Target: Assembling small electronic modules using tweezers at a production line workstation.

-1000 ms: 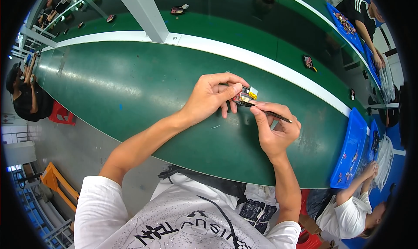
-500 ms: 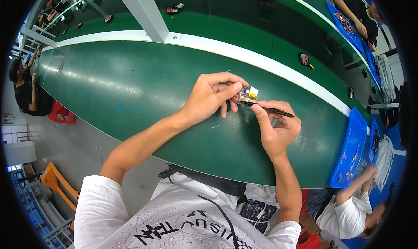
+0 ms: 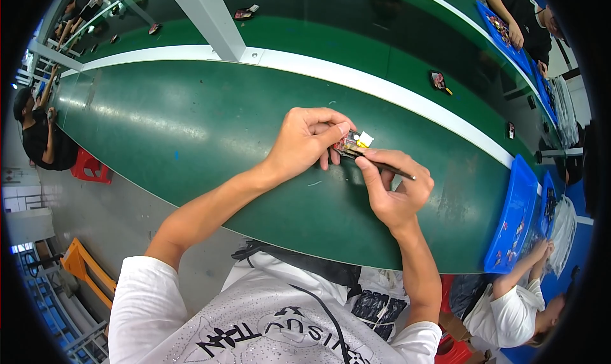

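My left hand (image 3: 303, 144) is closed on a small electronic device (image 3: 349, 143), pinched between thumb and fingers above the green bench. The device has a dark casing, reddish parts inside and a white and yellow piece at its right side. My right hand (image 3: 402, 189) grips slim black tweezers (image 3: 396, 169) like a pen. Their tip meets the lower right of the device; whether it holds any part there is too small to tell.
The green bench (image 3: 210, 122) ends at a white rail (image 3: 344, 79). Beyond it, a dark green belt carries similar devices (image 3: 439, 81). A white post (image 3: 210, 20) rises from the rail. A blue tray (image 3: 511, 214) with small parts stands at right, beside a person in white (image 3: 509, 316).
My right hand and the tweezers have shifted slightly left, and the tweezers point more steeply down to the right. The device has moved a little left. Devices on the belt have travelled left.
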`<state>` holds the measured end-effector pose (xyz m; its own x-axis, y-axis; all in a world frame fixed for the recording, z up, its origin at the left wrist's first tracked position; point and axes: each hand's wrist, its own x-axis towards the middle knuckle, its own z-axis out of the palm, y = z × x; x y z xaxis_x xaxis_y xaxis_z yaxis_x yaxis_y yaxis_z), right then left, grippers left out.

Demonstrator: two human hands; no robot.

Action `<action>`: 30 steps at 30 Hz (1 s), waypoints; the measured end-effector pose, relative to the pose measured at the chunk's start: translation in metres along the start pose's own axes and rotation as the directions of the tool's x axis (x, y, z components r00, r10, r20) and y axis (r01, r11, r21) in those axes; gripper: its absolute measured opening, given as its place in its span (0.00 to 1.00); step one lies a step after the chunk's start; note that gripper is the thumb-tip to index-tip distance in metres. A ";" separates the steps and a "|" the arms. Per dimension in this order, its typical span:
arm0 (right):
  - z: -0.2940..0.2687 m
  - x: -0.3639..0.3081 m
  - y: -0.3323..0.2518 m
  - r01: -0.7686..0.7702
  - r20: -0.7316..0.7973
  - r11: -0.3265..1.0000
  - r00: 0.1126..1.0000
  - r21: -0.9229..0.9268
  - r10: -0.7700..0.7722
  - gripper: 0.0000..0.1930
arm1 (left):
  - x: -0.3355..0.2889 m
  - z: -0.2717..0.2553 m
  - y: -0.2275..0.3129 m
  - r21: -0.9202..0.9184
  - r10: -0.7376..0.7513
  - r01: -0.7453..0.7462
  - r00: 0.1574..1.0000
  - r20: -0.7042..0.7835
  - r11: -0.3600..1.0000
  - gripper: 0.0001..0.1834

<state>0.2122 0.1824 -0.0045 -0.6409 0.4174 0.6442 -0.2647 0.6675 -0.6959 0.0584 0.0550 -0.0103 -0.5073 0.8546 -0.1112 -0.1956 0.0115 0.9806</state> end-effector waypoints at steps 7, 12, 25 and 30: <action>-0.002 0.000 0.001 -0.103 -0.052 0.995 0.993 -0.013 0.102 0.08 | 0.001 -0.001 -0.001 -0.001 0.026 -0.026 0.999 -0.036 1.000 0.12; -0.001 -0.002 0.002 -0.083 -0.036 0.996 0.996 -0.035 0.082 0.08 | 0.001 0.001 -0.001 -0.006 0.034 -0.034 0.999 -0.028 0.999 0.12; -0.002 0.000 0.000 -0.056 -0.011 0.998 0.998 -0.026 0.056 0.08 | 0.000 0.002 0.004 0.012 -0.038 0.038 0.999 -0.004 0.999 0.12; -0.002 -0.001 0.002 -0.031 -0.013 0.999 0.999 -0.011 0.031 0.08 | 0.000 0.002 0.004 0.173 0.128 -0.140 0.989 0.079 0.975 0.13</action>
<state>0.2137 0.1845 -0.0059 -0.6393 0.4459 0.6265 -0.2366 0.6611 -0.7120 0.0595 0.0564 -0.0064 -0.4604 0.8872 0.0283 0.0259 -0.0184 0.9995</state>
